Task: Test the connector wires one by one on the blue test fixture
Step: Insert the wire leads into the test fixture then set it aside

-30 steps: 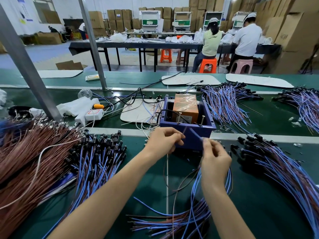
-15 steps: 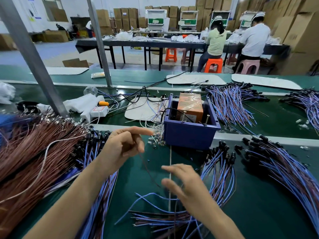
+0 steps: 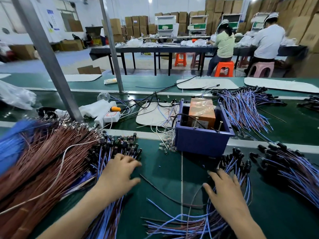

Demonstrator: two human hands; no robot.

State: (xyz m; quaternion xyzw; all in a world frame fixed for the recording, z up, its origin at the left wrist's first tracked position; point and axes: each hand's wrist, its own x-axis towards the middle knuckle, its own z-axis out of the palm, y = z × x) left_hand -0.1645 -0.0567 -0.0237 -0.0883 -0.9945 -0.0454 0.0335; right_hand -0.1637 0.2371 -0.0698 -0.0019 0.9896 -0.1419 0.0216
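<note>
The blue test fixture (image 3: 202, 144) is an open blue box with an orange block (image 3: 202, 111) inside, standing at the middle of the green bench. My left hand (image 3: 119, 175) lies flat with straight fingers on the left pile of blue-and-brown connector wires (image 3: 112, 152), reaching among their black plugs. My right hand (image 3: 222, 188) rests with spread fingers on the pile of connector wires in front of the fixture (image 3: 236, 166). Neither hand grips a wire. Both hands are in front of the fixture, apart from it.
A large bundle of brown wires (image 3: 39, 166) fills the left side. More blue wire piles lie at the right (image 3: 290, 169) and behind the fixture (image 3: 245, 107). A white power strip (image 3: 108, 117) and a metal post (image 3: 51, 66) stand at the back left. Two people sit at a far table.
Both hands left the fixture, where they held a wire a second ago. The left hand moved left onto the wire pile; the right hand dropped onto the front pile.
</note>
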